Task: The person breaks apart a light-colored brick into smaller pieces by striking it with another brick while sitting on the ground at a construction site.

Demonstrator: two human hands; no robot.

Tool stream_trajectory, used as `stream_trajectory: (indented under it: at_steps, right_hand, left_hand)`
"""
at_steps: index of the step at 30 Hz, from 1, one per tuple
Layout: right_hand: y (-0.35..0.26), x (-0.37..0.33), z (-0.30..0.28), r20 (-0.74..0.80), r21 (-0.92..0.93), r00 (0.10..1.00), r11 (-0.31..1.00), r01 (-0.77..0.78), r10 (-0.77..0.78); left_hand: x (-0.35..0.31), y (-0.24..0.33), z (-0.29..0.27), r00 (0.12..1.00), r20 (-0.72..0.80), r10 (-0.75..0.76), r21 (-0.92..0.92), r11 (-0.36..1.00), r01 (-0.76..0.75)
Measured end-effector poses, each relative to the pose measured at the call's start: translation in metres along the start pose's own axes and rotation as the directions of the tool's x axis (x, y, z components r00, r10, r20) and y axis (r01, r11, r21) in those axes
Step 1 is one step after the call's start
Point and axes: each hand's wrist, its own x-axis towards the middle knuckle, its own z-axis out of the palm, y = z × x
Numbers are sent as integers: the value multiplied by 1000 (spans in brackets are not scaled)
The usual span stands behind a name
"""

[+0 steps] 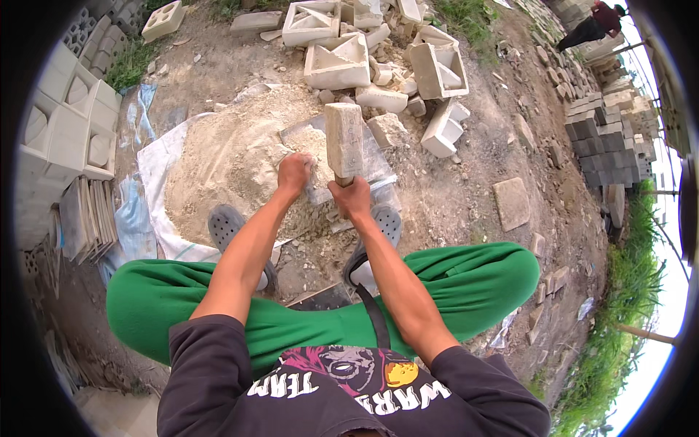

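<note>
My right hand (351, 198) grips the short handle of a heavy mallet (344, 138), whose dusty block-shaped head is raised above a flat slab (378, 166) on the ground. My left hand (294, 173) rests closed on crumbled pale rubble (314, 142) lying on that slab, just left of the mallet head. I sit low with green trousers (473, 280) and grey clogs (226, 224), knees spread to both sides of the slab.
A mound of pale crushed powder (226, 164) lies on a white sheet (156, 178) to the left. Broken decorative concrete blocks (338, 62) pile up ahead. Stacked whole blocks (69, 124) stand far left, grey bricks (601, 142) at right. Another person (593, 25) stands far back right.
</note>
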Motion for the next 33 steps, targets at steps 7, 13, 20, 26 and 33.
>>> stream_trajectory:
  at_steps: [7,13,20,26,33]
  right_hand:
    - [48,7,8,207,-240,958,960,-146,198]
    - [3,-3,-18,136,4,989,999,-54,53]
    - [46,3,4,246,-303,948,945,-123,202]
    - [60,16,4,238,-173,945,967,-184,223]
    - [75,15,4,142,87,944,946,-312,298]
  left_hand:
    - [-1,8,-3,992,-13,126,28,992,-125]
    - [-5,11,-5,995,-48,93,12,996,-92]
    - [-13,16,-12,993,106,54,154,986,-70]
    - [-14,34,-15,992,129,-2,91,996,-10]
    - [-22,27,-14,998,44,-44,15,999,43]
